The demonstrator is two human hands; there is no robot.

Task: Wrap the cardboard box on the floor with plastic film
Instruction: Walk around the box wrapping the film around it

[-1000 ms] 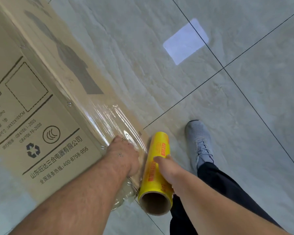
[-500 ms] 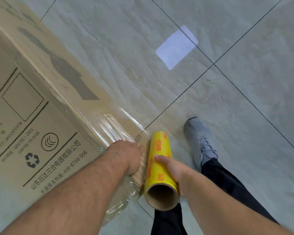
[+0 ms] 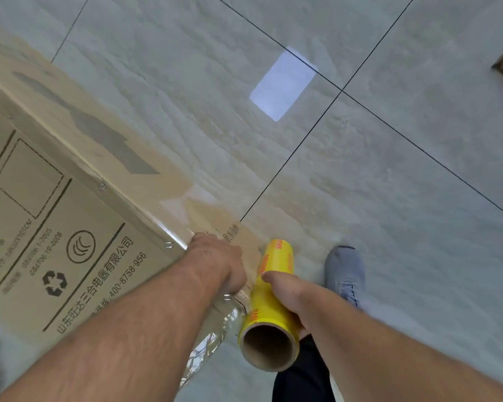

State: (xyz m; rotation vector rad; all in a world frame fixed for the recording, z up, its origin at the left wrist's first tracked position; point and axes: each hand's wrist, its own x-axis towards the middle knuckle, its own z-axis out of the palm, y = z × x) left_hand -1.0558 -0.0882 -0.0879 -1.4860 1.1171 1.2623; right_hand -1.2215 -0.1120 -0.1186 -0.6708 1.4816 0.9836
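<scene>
The cardboard box (image 3: 50,216) is lying on the tiled floor (image 3: 389,198) at the left, its far and left parts cut off. The left hand (image 3: 218,261) is pressing the plastic film (image 3: 206,343) against the box's near right corner; its fingers are hidden, so I cannot tell their grip. The right hand (image 3: 285,291) is gripping the yellow film roll (image 3: 273,300) just right of the box. A grey shoe (image 3: 346,271) is standing nearby.

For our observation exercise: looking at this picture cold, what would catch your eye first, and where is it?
The bright yellow film roll, low in the middle, stands out first; the right hand grips it. Left of it, the left hand rests on the film-covered corner of the big printed cardboard box. A grey shoe stands on the pale floor tiles, right of the roll.
</scene>
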